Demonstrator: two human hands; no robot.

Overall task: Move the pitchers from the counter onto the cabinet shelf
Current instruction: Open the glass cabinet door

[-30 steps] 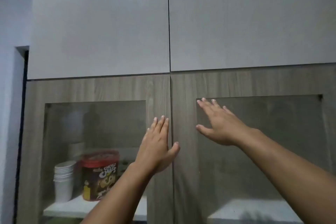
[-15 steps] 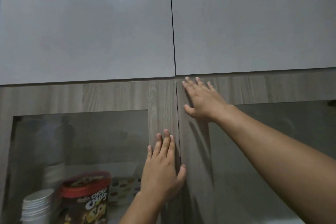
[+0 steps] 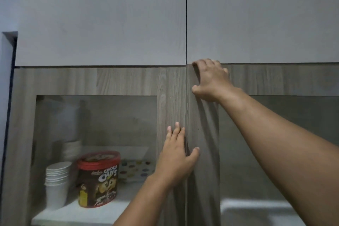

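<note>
No pitcher is in view. Two wood-grain cabinet doors with glass panes stand closed side by side. My left hand (image 3: 176, 158) lies flat, fingers apart, on the inner frame of the left door (image 3: 128, 80) next to the centre seam. My right hand (image 3: 211, 80) is up at the top inner corner of the right door (image 3: 275, 79), its fingers curled over the door's top edge. Through the glass I see a white shelf (image 3: 113, 211) on the left and a white shelf (image 3: 253, 205) on the right.
Behind the left glass stand a stack of white paper cups (image 3: 56, 183), a red-lidded Choco Chips tub (image 3: 99, 180) and a dotted flat item (image 3: 135, 169). Two pale grey upper doors (image 3: 102, 18) sit above. A wall edge runs at the far left.
My right hand has climbed from the right door's glass pane to its top corner and curled its fingers over the edge. My left hand stays flat by the seam.
</note>
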